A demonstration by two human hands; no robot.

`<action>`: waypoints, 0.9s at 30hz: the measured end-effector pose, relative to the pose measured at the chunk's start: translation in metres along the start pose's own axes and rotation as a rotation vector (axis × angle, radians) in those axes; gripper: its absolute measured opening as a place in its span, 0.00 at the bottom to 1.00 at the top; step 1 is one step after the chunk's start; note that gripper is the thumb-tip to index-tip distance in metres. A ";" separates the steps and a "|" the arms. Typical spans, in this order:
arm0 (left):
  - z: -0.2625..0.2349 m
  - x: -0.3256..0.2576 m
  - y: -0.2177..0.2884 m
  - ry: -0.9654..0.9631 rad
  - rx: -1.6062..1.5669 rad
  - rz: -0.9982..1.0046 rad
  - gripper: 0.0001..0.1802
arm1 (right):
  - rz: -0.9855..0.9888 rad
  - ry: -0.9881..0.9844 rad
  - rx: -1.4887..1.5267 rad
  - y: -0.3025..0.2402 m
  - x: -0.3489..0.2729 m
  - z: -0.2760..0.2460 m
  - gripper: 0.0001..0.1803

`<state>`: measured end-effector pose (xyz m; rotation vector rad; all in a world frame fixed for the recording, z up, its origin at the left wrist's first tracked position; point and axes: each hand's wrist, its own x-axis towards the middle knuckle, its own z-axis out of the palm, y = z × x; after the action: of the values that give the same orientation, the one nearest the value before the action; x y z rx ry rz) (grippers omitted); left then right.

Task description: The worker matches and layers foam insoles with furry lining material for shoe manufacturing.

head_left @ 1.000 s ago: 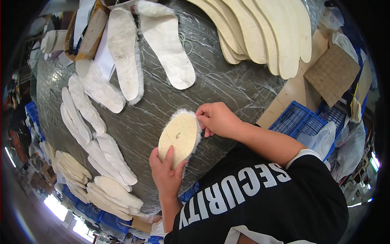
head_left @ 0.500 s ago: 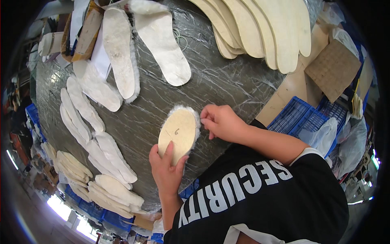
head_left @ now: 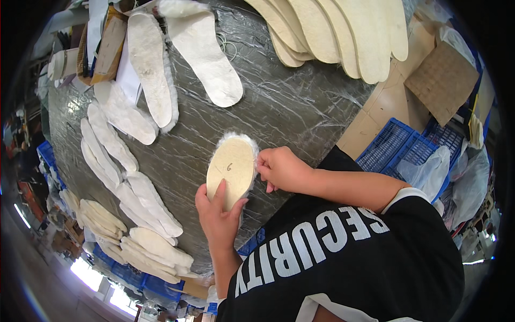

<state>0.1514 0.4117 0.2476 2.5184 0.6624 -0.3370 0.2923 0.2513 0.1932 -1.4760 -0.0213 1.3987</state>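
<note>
My left hand (head_left: pixel 219 216) grips a cream insole (head_left: pixel 230 163) by its near end, thumb lying on the flat face. White fleece sticks out around the insole's rim, and a small handwritten mark shows on the face. At the right edge of the insole, my right hand (head_left: pixel 279 169) is closed, its fingertips pinched at the fleece fringe. Whatever sits between those fingertips is too small to make out. Beyond them, a pair of white fleece insoles (head_left: pixel 206 59) lies on the plastic-covered table (head_left: pixel 289 112).
Large cream insoles (head_left: pixel 343 37) are fanned out at the far right. Along the left run rows of white insoles (head_left: pixel 147 198) and cream insole stacks (head_left: pixel 153 252). A cardboard box (head_left: pixel 110 45) stands far left. Blue crates (head_left: pixel 389 145) and a brown board (head_left: pixel 442 83) are at the right.
My right hand has come slightly left and down, to the insole's fleece edge. The insole, still in my left hand, has shifted slightly left and up in the picture.
</note>
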 end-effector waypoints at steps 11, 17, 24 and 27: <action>0.005 -0.002 -0.002 0.004 -0.016 -0.027 0.36 | 0.003 -0.004 -0.023 0.002 0.002 0.001 0.10; 0.001 -0.002 0.001 -0.013 -0.075 -0.039 0.32 | -0.023 0.000 -0.040 0.002 0.001 0.001 0.10; 0.001 -0.002 0.004 -0.056 -0.109 -0.052 0.30 | -0.053 0.022 -0.020 0.002 0.000 0.001 0.10; 0.000 -0.001 0.007 -0.061 -0.103 -0.062 0.30 | -0.053 0.019 -0.025 0.003 0.000 0.001 0.10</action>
<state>0.1542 0.4058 0.2508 2.3843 0.7173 -0.3899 0.2897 0.2513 0.1914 -1.4988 -0.0656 1.3459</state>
